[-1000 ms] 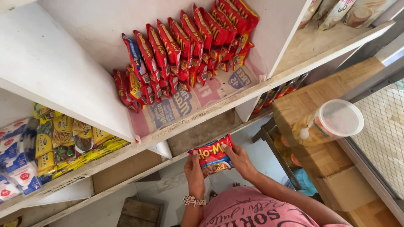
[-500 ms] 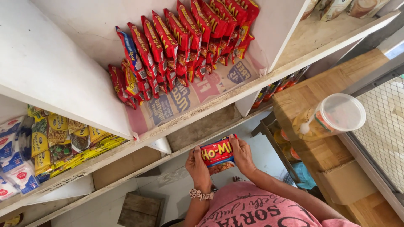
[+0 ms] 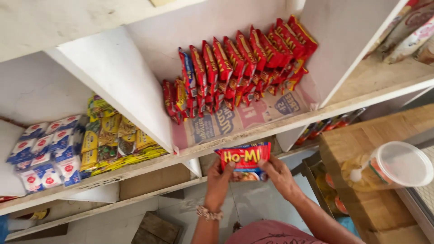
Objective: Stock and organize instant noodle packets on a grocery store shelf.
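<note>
Closest to me, my left hand (image 3: 220, 180) and right hand (image 3: 279, 174) are both closed on a red noodle packet (image 3: 244, 160), fingers curled over its lower corners and thumbs against its front, one hand at each side. A beaded bracelet (image 3: 207, 213) sits on my left wrist. I hold the packet upright, face toward me, just below the front edge of the white shelf (image 3: 253, 135), its top edge about level with that lip.

To my right stands a wooden block (image 3: 361, 140) with a clear plastic jar (image 3: 389, 166) lying on it, its lid toward me.

Beyond the packet, on the shelf board, a printed paper liner (image 3: 244, 117) covers the compartment floor. On it stands a row of red noodle packets (image 3: 239, 68), packed on edge and leaning against one another, running from the middle back toward the right-hand partition.

Left of the slanted white divider (image 3: 117, 86), the next compartment holds yellow snack packets (image 3: 113, 140), and further left, blue-and-white packets (image 3: 47, 151) stacked together.

At the far upper right, pale wrapped packets (image 3: 409, 29) lie on another shelf.
</note>
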